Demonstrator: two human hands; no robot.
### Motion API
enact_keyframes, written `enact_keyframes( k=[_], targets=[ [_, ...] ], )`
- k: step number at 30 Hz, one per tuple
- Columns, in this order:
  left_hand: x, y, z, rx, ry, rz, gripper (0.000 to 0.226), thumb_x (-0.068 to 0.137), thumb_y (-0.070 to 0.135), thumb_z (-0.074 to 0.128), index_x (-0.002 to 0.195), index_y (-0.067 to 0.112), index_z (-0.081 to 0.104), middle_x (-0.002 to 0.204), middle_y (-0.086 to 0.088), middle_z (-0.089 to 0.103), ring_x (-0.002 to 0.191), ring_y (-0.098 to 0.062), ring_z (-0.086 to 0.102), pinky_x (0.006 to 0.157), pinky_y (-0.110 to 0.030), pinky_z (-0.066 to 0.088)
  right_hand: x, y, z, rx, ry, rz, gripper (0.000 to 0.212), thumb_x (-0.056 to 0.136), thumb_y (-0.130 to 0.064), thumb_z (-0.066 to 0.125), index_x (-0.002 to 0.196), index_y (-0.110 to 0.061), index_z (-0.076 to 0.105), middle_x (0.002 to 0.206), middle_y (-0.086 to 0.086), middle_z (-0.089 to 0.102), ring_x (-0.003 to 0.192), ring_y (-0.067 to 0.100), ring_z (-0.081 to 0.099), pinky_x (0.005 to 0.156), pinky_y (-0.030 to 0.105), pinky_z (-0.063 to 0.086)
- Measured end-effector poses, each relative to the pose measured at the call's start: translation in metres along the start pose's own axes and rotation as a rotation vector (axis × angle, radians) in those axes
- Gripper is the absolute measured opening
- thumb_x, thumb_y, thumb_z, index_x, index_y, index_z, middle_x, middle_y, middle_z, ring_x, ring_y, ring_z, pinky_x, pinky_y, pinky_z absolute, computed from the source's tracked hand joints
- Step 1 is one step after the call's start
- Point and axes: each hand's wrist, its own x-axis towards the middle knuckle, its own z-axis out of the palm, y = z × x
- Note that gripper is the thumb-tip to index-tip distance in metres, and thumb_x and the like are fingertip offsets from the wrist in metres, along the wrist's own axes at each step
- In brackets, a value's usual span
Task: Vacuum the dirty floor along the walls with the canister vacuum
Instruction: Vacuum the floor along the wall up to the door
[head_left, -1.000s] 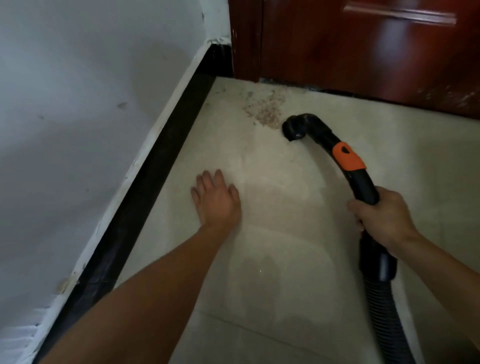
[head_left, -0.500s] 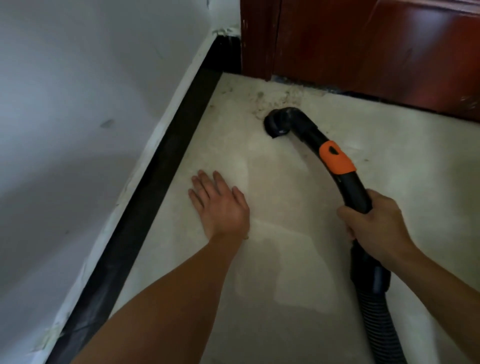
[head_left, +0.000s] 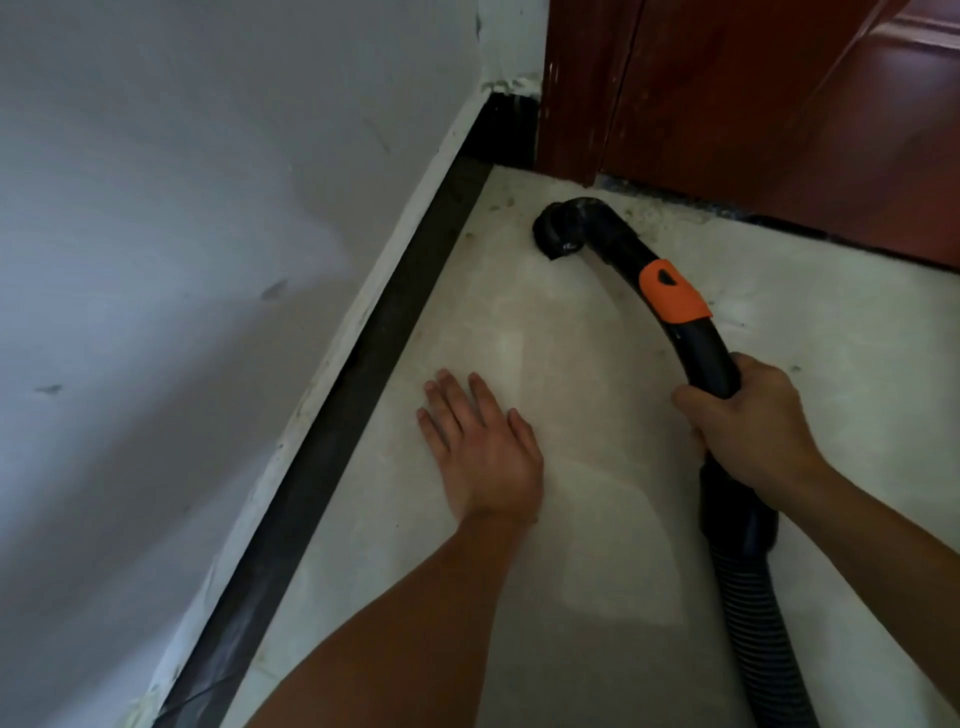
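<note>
Nozzle mouth-down on floor, upper centre of frame, close to the corner where black baseboard meets red-brown door. Right hand wrapped tight round black vacuum handle, below orange collar. Ribbed hose runs off lower right; canister out of view. Left hand flat on floor, fingers straight, bracing near baseboard. Handle's long axis runs from right hand up-left to nozzle. Pale grit lies along door foot, right of nozzle. Next pass likely goes rightward, with only the right hand steering.
</note>
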Motion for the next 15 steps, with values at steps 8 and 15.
enact_keyframes(
  k=[8, 15],
  targets=[
    [0.002, -0.001, -0.001, 0.003, -0.021, -0.014, 0.064, 0.098, 0.04, 0.017, 0.152, 0.007, 0.016, 0.159, -0.023, 0.007, 0.148, -0.037, 0.002, 0.119, -0.052, 0.003, 0.042, -0.032, 0.028, 0.014, -0.042, -0.041, 0.014, 0.079, -0.019, 0.071, 0.084, -0.013, 0.059, 0.071, 0.016, 0.065, 0.055, 0.028, 0.059, 0.052, 0.03, 0.049],
    [0.006, -0.005, -0.002, 0.004, -0.049, -0.019, 0.063, 0.099, 0.039, 0.018, 0.153, 0.007, 0.013, 0.16, -0.023, 0.002, 0.148, -0.037, -0.003, 0.119, -0.052, -0.002, 0.052, -0.056, 0.056, 0.04, -0.102, -0.06, 0.015, 0.078, -0.02, 0.071, 0.084, -0.016, 0.058, 0.069, 0.01, 0.062, 0.053, 0.023, 0.058, 0.05, 0.025, 0.044]
  ],
)
